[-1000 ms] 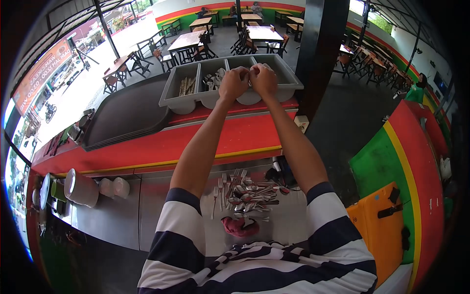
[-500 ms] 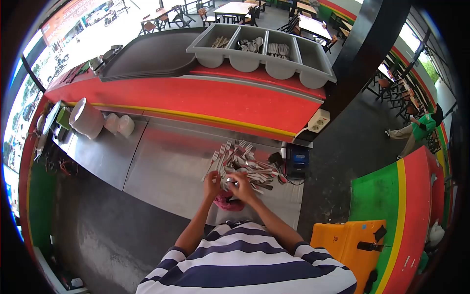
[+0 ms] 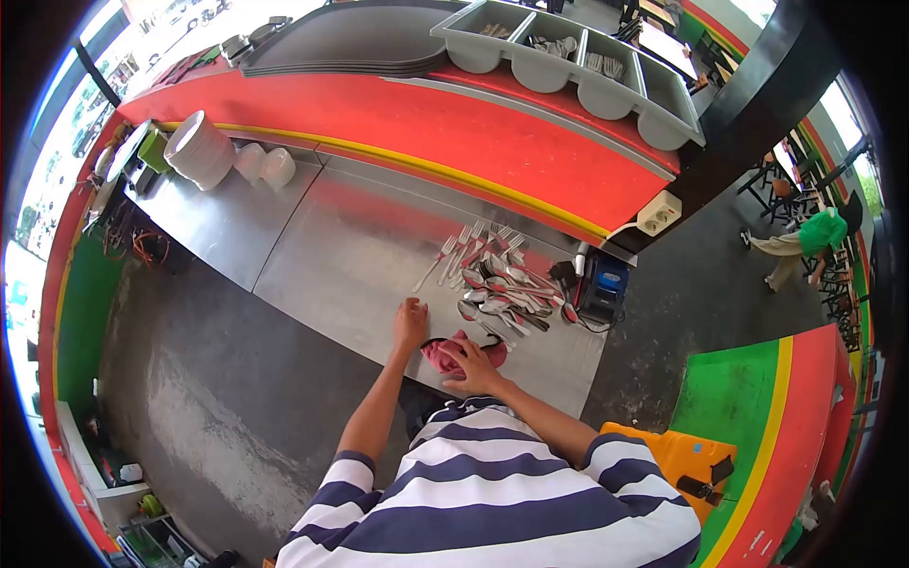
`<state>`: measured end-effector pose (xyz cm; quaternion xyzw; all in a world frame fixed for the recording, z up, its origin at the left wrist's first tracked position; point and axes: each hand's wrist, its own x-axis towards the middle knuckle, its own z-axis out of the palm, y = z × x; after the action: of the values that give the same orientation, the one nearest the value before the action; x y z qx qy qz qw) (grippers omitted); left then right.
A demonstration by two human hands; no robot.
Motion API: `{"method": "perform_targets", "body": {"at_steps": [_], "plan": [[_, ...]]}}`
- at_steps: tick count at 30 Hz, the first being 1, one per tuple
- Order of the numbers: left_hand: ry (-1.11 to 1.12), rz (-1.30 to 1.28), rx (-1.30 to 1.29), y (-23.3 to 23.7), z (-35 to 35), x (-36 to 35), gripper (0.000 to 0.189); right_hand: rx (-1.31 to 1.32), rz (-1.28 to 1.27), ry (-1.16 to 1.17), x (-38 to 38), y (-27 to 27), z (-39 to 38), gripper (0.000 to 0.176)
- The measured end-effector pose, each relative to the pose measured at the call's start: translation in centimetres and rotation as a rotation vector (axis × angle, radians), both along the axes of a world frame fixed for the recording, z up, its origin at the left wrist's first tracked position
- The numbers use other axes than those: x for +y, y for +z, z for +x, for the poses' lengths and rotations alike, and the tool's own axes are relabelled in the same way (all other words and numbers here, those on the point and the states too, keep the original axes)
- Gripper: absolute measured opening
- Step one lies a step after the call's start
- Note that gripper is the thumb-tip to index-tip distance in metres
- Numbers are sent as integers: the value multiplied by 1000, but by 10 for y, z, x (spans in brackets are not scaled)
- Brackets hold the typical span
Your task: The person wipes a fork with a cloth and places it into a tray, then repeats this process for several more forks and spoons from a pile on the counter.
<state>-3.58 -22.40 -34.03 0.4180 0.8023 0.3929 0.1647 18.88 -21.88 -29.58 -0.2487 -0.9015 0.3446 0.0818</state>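
Note:
On the steel counter, my left hand point(image 3: 411, 322) is left of the pink cloth, its fingers bent; whether it holds anything is too small to tell. My right hand point(image 3: 473, 367) lies on the crumpled pink cloth point(image 3: 443, 356) with its fingers spread. Just beyond both hands is a heap of spoons point(image 3: 492, 305) and other cutlery. Several forks point(image 3: 443, 257) lie side by side at the heap's left, tines pointing away from me.
A grey cutlery tray point(image 3: 559, 76) and stacked dark trays point(image 3: 350, 43) sit on the red ledge. White bowls point(image 3: 199, 151) stand at the left. A blue-black device point(image 3: 602, 289) is right of the heap. A person in green point(image 3: 822, 232) is far right.
My hands have moved apart. The right one has come down onto the pink cloth, and the left one is now beside it. The whole view has shifted and turned.

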Motion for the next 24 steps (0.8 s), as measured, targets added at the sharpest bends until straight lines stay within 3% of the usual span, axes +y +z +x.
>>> {"method": "perform_targets", "body": {"at_steps": [4, 12, 14, 17, 19, 24], "plan": [[35, -48, 216, -9, -29, 41, 31, 101, 29, -27, 4, -9, -10, 74], [-108, -411, 321, -20, -55, 60, 33, -9, 88, -243, 22, -7, -44, 64], [-173, -416, 396, -12, -56, 52, 32, -102, 60, -323, 22, 2, -60, 64], [-194, -362, 438, -20, -57, 44, 26, -42, 153, -379, 20, -8, -79, 63], [-257, -300, 379, -20, -63, 43, 25, -35, 235, -428, 19, -7, -93, 61], [-310, -273, -46, -14, -82, 32, 21, 341, -208, -729, 15, -15, -127, 57]]}}
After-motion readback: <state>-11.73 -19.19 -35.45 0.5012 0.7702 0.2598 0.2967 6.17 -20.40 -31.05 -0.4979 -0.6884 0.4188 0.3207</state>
